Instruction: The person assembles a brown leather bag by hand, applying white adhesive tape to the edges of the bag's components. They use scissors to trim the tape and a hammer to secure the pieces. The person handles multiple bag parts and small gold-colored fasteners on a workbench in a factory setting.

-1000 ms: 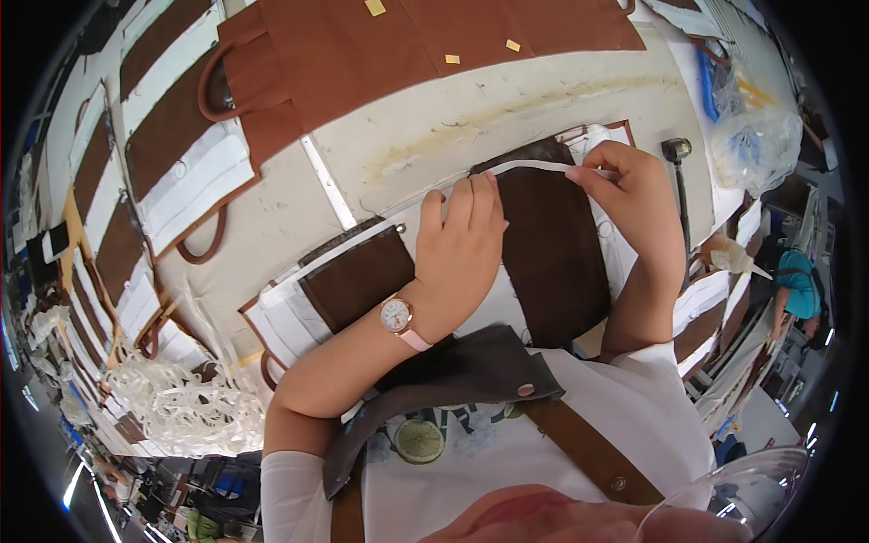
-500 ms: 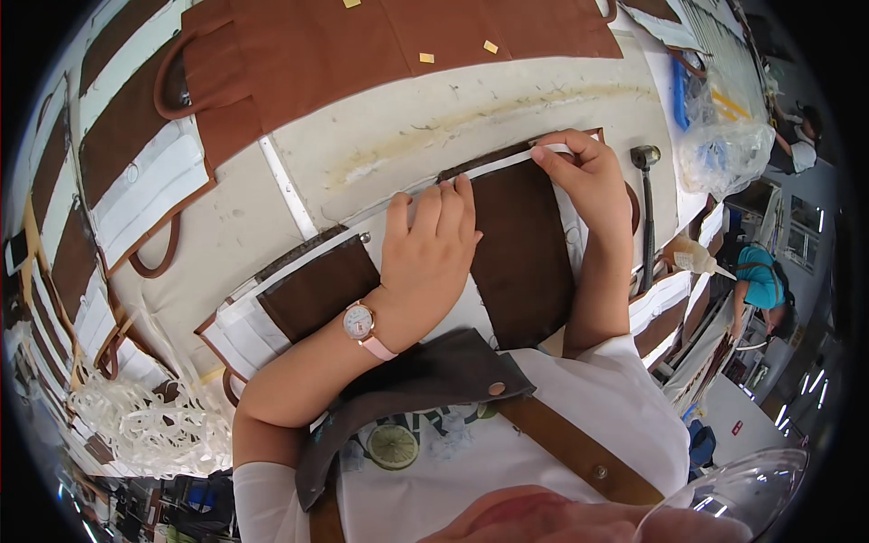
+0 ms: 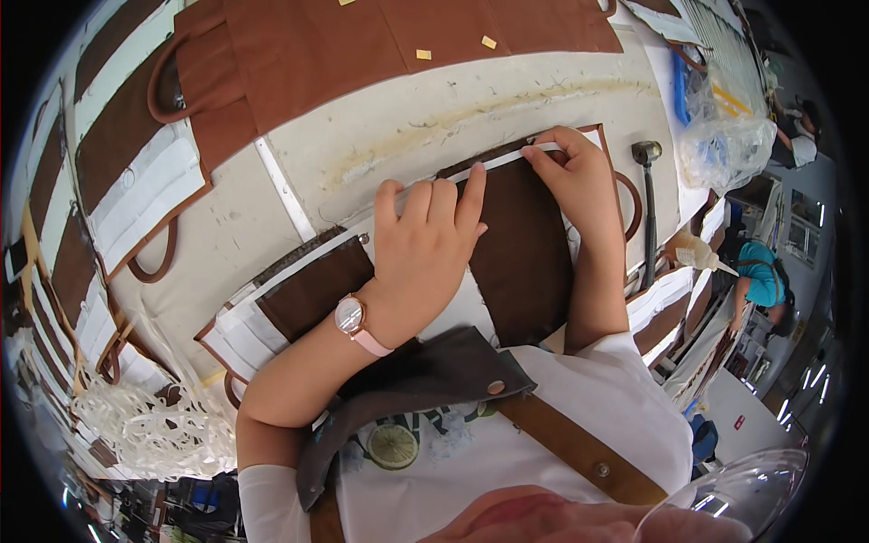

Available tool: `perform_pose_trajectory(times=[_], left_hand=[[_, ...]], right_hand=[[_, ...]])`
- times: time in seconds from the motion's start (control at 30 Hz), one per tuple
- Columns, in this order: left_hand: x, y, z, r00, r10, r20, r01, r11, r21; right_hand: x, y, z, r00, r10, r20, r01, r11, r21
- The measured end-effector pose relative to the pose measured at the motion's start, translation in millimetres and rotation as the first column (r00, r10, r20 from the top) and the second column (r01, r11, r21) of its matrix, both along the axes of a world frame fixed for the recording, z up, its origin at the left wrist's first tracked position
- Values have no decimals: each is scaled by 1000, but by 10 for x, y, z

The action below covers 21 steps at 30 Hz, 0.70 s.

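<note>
A person's left hand (image 3: 425, 244) rests, fingers slightly apart and index outstretched, on a white tape (image 3: 505, 160) while the right hand (image 3: 579, 181) pinches the tape between thumb and forefinger. The tape runs along the far edge of a brown-and-white piece (image 3: 520, 240), which lies at the middle of the worktop's (image 3: 362, 145) near edge. An uneven pull from the pinch could skew the tape, and a slipping left fingertip could let it lift. Beyond, a glue-stained band of worktop gives room toward the brown panel (image 3: 362, 63) at the far edge; rightward, a hammer (image 3: 648, 208) narrows the space, and a swinging forearm could knock it.
</note>
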State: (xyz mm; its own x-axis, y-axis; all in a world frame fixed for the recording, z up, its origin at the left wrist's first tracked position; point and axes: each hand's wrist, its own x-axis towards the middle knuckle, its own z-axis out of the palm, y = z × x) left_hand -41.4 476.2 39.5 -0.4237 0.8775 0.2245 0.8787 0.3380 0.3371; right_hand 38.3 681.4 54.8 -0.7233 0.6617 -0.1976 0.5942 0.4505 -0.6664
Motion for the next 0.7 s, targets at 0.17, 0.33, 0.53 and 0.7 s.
perform_pose_trajectory(times=[0.17,0.33,0.53,0.7], left_hand=[[22,83,1,999,14,-29,-15,1000,-20],[3,258,74,997,-46,67,48,998,-27],[-9,291,-199,991,-104,84,90,984,152],[-49,319,-153,990,-123,73,115,988,103]], right_hand=[[-52,-43,69,997,48,54,-55,989,136],[-33,-26,45,998,62,30,-65,989,132],[-29,-20,5,992,126,-4,-122,970,210],[-12,-19,-12,987,160,-31,-149,960,236]])
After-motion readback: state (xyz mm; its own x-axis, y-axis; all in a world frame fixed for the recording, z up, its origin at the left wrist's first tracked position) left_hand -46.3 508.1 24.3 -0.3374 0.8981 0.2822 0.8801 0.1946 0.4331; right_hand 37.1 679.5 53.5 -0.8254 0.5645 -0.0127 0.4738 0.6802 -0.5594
